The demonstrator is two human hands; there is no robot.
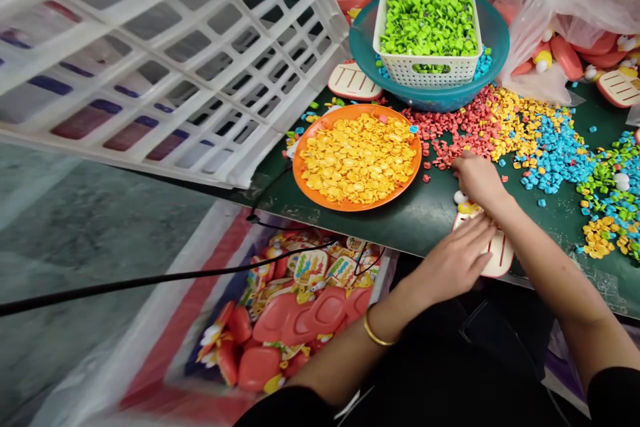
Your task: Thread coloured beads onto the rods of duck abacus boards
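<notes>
Left hand [456,261] flat, fingers together, on cream toy part [502,259]; right hand [477,177] just beyond, fingers curled at red pieces [443,133], pinch unclear.

No writing can be read anywhere; the printed cards [320,267] are too blurred.

Single head view: close above table [434,217] edge, facing forward-down, floor at left.

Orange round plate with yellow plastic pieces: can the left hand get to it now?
Probably yes. The left hand lies flat on a white ribbed plastic part just right of the orange round plate; only bare green table lies between.
</notes>
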